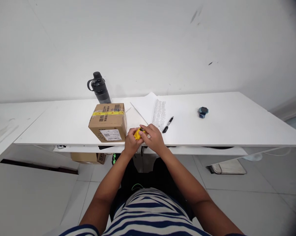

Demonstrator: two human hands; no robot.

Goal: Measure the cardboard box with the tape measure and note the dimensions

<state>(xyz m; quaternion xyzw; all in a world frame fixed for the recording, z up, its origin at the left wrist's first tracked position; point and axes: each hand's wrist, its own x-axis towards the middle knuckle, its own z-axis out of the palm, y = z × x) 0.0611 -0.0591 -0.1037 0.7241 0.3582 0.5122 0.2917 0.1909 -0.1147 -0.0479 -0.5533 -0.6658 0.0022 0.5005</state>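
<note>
Near the front edge of the white desk, a small yellow tape measure [139,133] sits between my two hands. My left hand [131,141] is wrapped round its left side, close to the cardboard box. My right hand [153,137] grips it from the right with fingers and thumb. Just to the left stands a brown cardboard box [106,123] with a white label on its front and a yellow strip across its top. Behind my hands lie white paper sheets [144,105], and a black marker [168,124] rests to the right of them.
A dark water bottle [100,88] stands behind the box by the wall. A blue watch [202,112] lies on the right part of the desk [226,127]. Another cardboard box [85,157] is under the desk at the left.
</note>
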